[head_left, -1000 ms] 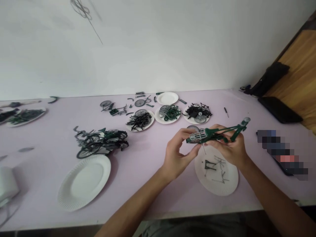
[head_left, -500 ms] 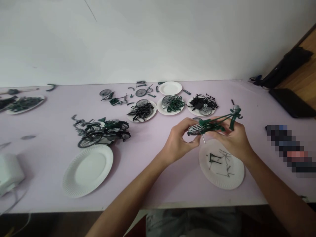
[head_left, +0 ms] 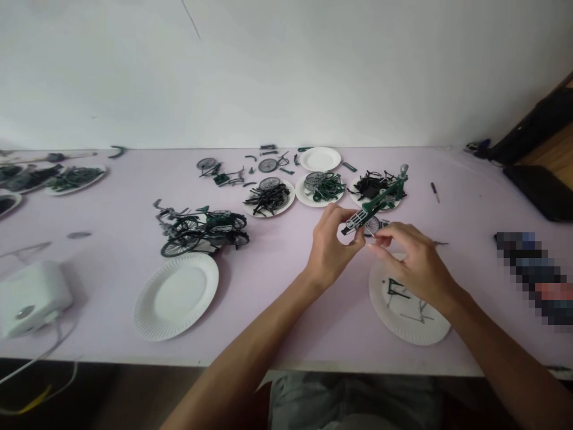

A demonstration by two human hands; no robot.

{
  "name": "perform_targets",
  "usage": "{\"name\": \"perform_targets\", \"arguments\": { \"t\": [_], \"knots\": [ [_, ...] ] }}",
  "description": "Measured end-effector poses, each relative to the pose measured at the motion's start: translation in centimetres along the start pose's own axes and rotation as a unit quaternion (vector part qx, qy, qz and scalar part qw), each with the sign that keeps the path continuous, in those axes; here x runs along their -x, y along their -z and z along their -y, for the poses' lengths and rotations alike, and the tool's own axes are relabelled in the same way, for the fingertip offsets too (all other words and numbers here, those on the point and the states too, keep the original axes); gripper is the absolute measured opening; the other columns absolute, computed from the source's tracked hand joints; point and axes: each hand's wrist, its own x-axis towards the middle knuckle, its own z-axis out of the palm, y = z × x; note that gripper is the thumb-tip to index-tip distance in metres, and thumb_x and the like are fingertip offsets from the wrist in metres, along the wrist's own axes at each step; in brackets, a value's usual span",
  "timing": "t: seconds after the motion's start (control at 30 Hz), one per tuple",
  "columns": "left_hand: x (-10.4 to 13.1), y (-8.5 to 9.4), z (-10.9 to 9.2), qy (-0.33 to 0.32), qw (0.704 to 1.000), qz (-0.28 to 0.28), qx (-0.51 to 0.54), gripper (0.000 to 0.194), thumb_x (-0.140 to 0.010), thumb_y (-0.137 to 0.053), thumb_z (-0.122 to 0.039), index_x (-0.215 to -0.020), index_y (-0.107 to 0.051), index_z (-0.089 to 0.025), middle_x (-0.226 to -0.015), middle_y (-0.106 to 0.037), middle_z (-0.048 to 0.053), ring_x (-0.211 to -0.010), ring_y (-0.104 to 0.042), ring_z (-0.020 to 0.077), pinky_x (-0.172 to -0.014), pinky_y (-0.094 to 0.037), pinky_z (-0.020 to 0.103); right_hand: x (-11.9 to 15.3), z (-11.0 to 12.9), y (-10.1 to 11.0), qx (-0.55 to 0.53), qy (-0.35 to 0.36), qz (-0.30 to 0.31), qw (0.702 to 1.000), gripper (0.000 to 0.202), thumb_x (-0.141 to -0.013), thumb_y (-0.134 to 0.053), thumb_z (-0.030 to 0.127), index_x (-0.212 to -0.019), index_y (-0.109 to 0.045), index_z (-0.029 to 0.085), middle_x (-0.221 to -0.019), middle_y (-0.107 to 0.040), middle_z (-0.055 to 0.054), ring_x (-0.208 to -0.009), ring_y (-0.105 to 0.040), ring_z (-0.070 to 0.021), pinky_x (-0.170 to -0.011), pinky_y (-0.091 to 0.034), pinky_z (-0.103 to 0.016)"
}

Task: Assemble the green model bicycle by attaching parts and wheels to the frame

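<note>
My left hand is closed around the rear of a green model bicycle, near its silver luggage rack. The bicycle tilts up to the right, its handlebar end overlapping a plate of parts. Just right of the rack, my right hand pinches a thin silver rod under the frame. A spoked wheel shows behind the rod; whether it is fixed to the bicycle I cannot tell. Below my right hand lies a white paper plate with a few thin dark parts on it.
Assembled model bicycles stand at left, behind a white paper plate. Farther back are plates of black parts and green parts, with loose pieces around them. A small screwdriver lies at right; a white plug-like box at left.
My right hand has left the front of the bicycle and moved down to the thin rod. The bicycle's handlebar end has swung upward and away. The view has shifted slightly left.
</note>
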Motion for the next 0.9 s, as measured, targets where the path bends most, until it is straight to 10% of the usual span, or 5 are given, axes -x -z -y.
{"name": "perform_targets", "arguments": {
  "t": [0.37,0.73,0.9],
  "knots": [
    [0.2,-0.4,-0.4,-0.008,1.0,0.02,-0.012,0.023,-0.085,-0.069,-0.006,-0.103,-0.065,-0.02,-0.09,-0.062,0.001,-0.085,-0.061,0.0155,-0.075,-0.053,0.029,0.5,-0.2,-1.0,0.041,-0.003,0.052,0.998,0.017,-0.107,-0.044,0.019,-0.1,-0.059,0.022,-0.089,-0.07,-0.007,-0.08,-0.065,-0.0224,-0.072,-0.048,-0.037],
    [0.3,-0.8,-0.7,0.01,1.0,0.02,0.0,0.016,-0.088,-0.07,-0.01,-0.099,-0.065,-0.02,-0.089,-0.06,0.002,-0.082,-0.058,0.0144,-0.073,-0.05,0.027,0.5,0.1,-0.7,-0.155,-0.139,0.088,0.974,0.037,-0.109,-0.04,0.036,-0.077,-0.051,0.022,-0.069,-0.055,0.001,-0.062,-0.051,-0.0138,-0.062,-0.041,-0.03],
    [0.0,-0.2,-0.9,0.138,0.981,0.04,0.127,0.015,-0.085,-0.073,-0.017,-0.097,-0.065,-0.02,-0.087,-0.058,0.001,-0.082,-0.055,0.0144,-0.073,-0.048,0.026,-0.1,-1.0,0.0,-0.285,-0.207,0.051,0.934,0.024,-0.101,-0.059,0.046,-0.103,-0.066,0.023,-0.098,-0.069,-0.004,-0.092,-0.066,-0.0184,-0.08,-0.053,-0.032]
  ]
}}
